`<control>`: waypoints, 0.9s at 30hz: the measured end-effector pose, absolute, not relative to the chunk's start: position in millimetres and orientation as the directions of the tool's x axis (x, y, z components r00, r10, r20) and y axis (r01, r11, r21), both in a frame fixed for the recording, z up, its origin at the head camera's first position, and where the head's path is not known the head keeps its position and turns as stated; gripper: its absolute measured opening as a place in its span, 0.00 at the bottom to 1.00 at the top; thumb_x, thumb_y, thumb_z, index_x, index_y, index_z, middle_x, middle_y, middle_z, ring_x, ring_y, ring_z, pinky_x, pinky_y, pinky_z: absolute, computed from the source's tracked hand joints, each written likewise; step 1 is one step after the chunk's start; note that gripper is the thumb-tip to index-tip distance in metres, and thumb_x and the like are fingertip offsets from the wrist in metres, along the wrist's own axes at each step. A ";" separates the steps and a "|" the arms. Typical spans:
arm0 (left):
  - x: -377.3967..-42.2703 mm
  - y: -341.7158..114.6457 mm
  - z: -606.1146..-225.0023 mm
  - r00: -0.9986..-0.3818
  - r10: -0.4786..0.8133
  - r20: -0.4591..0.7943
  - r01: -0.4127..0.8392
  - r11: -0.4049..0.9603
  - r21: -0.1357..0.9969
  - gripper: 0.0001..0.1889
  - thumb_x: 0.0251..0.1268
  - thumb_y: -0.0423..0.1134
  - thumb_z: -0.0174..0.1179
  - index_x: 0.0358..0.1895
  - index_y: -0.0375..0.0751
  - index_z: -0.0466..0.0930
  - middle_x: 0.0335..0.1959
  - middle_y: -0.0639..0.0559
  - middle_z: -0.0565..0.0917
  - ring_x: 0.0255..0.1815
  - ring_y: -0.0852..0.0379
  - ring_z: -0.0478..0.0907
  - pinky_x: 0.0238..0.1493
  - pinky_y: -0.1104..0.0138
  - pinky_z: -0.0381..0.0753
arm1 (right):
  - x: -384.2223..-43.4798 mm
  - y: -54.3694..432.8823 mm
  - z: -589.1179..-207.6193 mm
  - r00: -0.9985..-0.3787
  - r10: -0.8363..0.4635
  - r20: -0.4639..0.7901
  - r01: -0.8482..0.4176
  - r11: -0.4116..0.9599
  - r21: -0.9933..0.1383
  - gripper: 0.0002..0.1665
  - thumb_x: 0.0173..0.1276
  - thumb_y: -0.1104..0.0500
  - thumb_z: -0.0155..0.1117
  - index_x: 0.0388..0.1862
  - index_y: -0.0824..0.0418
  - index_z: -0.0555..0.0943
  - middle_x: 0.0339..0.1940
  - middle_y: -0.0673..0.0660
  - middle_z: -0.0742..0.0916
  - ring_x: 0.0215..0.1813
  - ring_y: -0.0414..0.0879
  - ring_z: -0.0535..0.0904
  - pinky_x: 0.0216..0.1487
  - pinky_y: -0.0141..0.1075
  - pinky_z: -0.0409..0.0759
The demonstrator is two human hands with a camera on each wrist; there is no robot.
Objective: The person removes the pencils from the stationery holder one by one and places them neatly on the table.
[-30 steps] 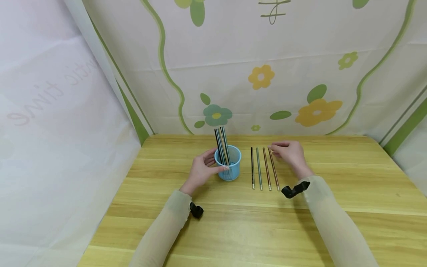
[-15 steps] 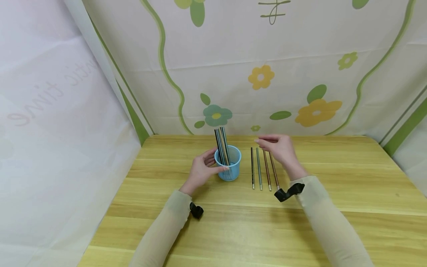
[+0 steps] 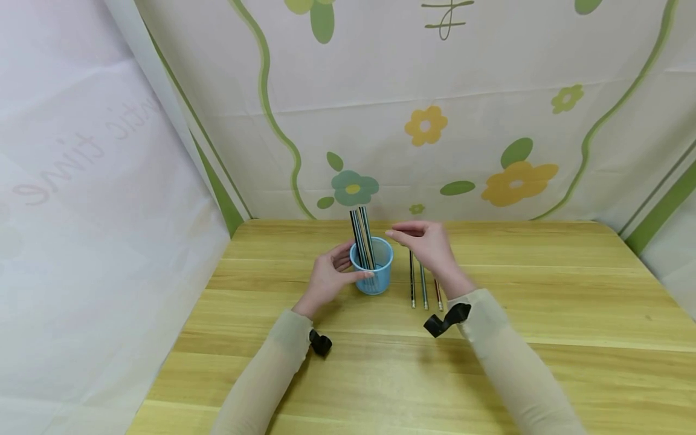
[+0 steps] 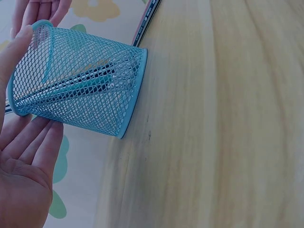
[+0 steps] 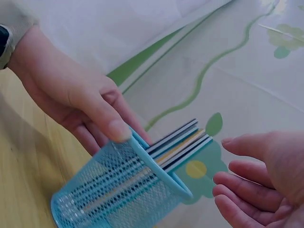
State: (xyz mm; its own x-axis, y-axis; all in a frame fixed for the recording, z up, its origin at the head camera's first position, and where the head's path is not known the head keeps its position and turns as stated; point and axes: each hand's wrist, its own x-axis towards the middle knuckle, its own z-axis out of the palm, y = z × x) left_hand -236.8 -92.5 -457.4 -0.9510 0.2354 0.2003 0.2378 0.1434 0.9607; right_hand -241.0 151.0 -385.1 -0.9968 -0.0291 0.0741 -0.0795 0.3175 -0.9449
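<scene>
The left hand (image 3: 328,278) is gripping the blue mesh cup (image 3: 382,279) between thumb and fingers, likely steadying it; the striped pencils (image 3: 366,235) inside are leaning left. Just right, the right hand (image 3: 429,246) is hovering, fingers parted around nothing, over loose pencils (image 3: 412,281) lying spaced on the tabletop (image 3: 380,374), presumably for easy grasping.

The mesh cup (image 3: 383,277) is light blue, its walls latticed with small diamonds. The bundled pencils (image 3: 362,232) show black, white and pale teal, with one tan streak. The loose pencils (image 3: 423,284) are black, teal and reddish brown; the counter (image 3: 370,386) is yellow with streaky wood grain. Sleeves (image 3: 266,371) are cream; the backdrop (image 3: 353,72) is white with green wavy lines (image 3: 264,66), orange flowers (image 3: 497,188) and a teal flower (image 3: 339,188)
</scene>
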 end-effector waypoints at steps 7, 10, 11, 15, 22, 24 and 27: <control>-237.0 -92.7 -457.9 -0.948 0.240 0.208 0.246 0.139 0.959 0.43 0.51 0.43 0.81 0.72 0.41 0.72 0.62 0.48 0.81 0.62 0.53 0.79 0.62 0.64 0.79 | -242.0 129.3 -384.2 -0.994 -0.052 0.092 -0.105 0.334 -0.937 0.20 0.65 0.44 0.76 0.50 0.53 0.90 0.47 0.50 0.90 0.51 0.45 0.85 0.54 0.45 0.84; -236.8 -92.3 -458.0 -0.949 0.238 0.208 0.246 0.140 0.959 0.42 0.51 0.43 0.81 0.72 0.40 0.73 0.61 0.48 0.81 0.62 0.54 0.79 0.62 0.65 0.79 | -244.4 122.9 -385.4 -0.992 -0.065 0.109 -0.124 0.327 -0.937 0.21 0.65 0.45 0.77 0.50 0.56 0.90 0.46 0.51 0.90 0.51 0.46 0.85 0.54 0.46 0.84; -236.7 -92.2 -457.7 -0.949 0.236 0.209 0.246 0.142 0.959 0.42 0.51 0.43 0.81 0.72 0.40 0.72 0.61 0.49 0.81 0.61 0.54 0.79 0.62 0.65 0.79 | -245.5 121.5 -386.1 -0.991 -0.065 0.113 -0.128 0.330 -0.935 0.21 0.64 0.45 0.77 0.51 0.56 0.90 0.46 0.51 0.90 0.51 0.46 0.85 0.54 0.46 0.84; -236.4 -92.0 -457.4 -0.950 0.236 0.206 0.243 0.142 0.959 0.43 0.51 0.42 0.81 0.72 0.39 0.72 0.61 0.48 0.81 0.61 0.54 0.79 0.62 0.65 0.79 | -250.4 118.0 -389.5 -0.990 -0.066 0.129 -0.143 0.327 -0.934 0.21 0.64 0.47 0.78 0.50 0.58 0.90 0.45 0.52 0.90 0.51 0.48 0.85 0.55 0.47 0.84; -237.0 -92.1 -457.6 -0.949 0.240 0.204 0.241 0.139 0.960 0.43 0.51 0.42 0.82 0.72 0.40 0.72 0.61 0.47 0.81 0.61 0.53 0.79 0.62 0.64 0.79 | -259.4 112.4 -393.4 -0.991 -0.051 0.124 -0.134 0.337 -0.932 0.19 0.63 0.49 0.79 0.49 0.57 0.91 0.44 0.52 0.90 0.50 0.48 0.85 0.54 0.47 0.84; -237.2 -92.0 -457.8 -0.949 0.240 0.206 0.243 0.136 0.960 0.43 0.51 0.42 0.82 0.72 0.40 0.72 0.61 0.47 0.82 0.61 0.53 0.79 0.62 0.64 0.80 | -261.3 109.8 -393.4 -0.990 -0.047 0.131 -0.139 0.342 -0.929 0.17 0.62 0.50 0.80 0.47 0.56 0.91 0.43 0.51 0.91 0.48 0.47 0.85 0.53 0.46 0.84; -238.2 -91.8 -458.4 -0.948 0.239 0.208 0.245 0.135 0.960 0.43 0.51 0.43 0.82 0.72 0.40 0.73 0.61 0.48 0.82 0.61 0.53 0.80 0.61 0.64 0.80 | -263.6 106.5 -394.1 -0.989 -0.043 0.144 -0.150 0.359 -0.921 0.14 0.62 0.51 0.80 0.44 0.55 0.91 0.41 0.51 0.91 0.46 0.46 0.86 0.51 0.45 0.85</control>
State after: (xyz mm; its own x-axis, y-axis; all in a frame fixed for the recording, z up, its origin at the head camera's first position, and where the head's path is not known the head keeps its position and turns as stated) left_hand -238.2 -91.8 -458.4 -0.9484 0.2394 0.2079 0.2446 0.1352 0.9602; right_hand -263.6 106.5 -394.1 -0.9887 -0.0433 0.1437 -0.1496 0.3586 -0.9214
